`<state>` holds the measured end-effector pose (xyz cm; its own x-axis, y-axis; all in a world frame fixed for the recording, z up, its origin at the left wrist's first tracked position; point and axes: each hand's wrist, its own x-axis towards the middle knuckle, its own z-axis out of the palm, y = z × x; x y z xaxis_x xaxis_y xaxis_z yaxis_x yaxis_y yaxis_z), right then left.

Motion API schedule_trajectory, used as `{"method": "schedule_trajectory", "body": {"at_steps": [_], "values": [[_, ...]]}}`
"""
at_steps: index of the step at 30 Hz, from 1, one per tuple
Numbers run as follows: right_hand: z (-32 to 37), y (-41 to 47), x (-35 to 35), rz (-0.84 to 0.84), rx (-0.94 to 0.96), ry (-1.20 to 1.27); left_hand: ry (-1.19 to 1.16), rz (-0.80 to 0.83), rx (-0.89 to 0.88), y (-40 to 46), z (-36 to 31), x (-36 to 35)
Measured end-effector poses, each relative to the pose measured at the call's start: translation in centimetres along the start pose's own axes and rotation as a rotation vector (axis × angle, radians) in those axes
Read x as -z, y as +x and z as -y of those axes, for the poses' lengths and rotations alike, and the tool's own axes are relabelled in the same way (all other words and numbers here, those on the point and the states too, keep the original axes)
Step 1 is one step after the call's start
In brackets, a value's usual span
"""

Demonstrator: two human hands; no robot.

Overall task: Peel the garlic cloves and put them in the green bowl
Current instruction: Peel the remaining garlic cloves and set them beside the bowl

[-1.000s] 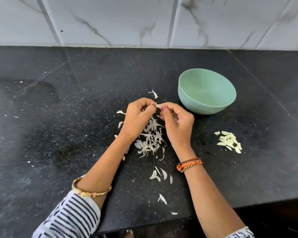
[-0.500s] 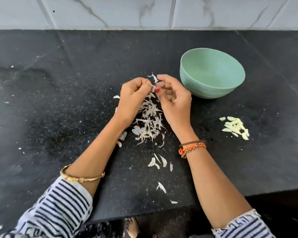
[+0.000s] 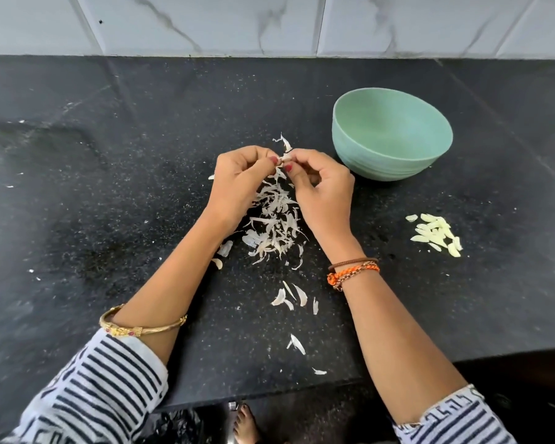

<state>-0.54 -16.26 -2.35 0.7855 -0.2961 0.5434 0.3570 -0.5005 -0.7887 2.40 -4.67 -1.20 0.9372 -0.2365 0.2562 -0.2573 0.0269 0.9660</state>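
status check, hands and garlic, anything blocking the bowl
Left hand and right hand pinch one garlic clove. Green bowl shows nothing inside. Peeled cloves sit on counter. Path clear.

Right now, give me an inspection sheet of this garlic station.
Surface: black speckled counter, dusted with white flecks.
Job's things: green bowl upright, looks empty; peeled garlic cloves piled on the counter to its right; one clove pinched between both hands.
Clutter: garlic skins heaped under the hands, more strewn toward the near edge.
Grips: left hand and right hand both pinch the clove.
Cables: nothing seen.
Surroundings: marbled wall tiles behind.
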Motion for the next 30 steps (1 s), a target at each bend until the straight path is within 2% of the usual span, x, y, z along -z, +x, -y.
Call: {"method": "schedule_trajectory", "body": {"at_steps": [3,7,10,12,15,19,24,30], "values": [[0.2,-0.1,0.0,0.025,-0.014,-0.040,0.059,-0.041,-0.019,0.2,0.1,0.1],[0.2,0.0,0.5,0.009,0.017,-0.105,0.127,-0.202,-0.048,0.4,0.3,0.7],[0.3,-0.2,0.4,0.037,0.053,-0.155,0.281,-0.146,-0.157,0.0,0.4,0.1],[0.4,-0.2,0.4,0.013,0.096,-0.160,0.353,-0.168,-0.232,-0.1,0.6,-0.1],[0.3,0.0,0.3,-0.025,0.153,-0.173,0.323,-0.218,-0.282,0.2,0.7,0.1],[0.2,-0.1,0.3,-0.020,0.185,-0.244,0.367,-0.179,-0.316,0.0,0.9,0.1],[0.4,-0.1,0.6,0.022,0.130,-0.271,0.448,-0.145,-0.377,-0.1,0.9,0.2],[0.4,-0.2,1.2,0.109,0.057,-0.232,0.394,-0.113,-0.385,-0.3,0.6,0.4]]}}
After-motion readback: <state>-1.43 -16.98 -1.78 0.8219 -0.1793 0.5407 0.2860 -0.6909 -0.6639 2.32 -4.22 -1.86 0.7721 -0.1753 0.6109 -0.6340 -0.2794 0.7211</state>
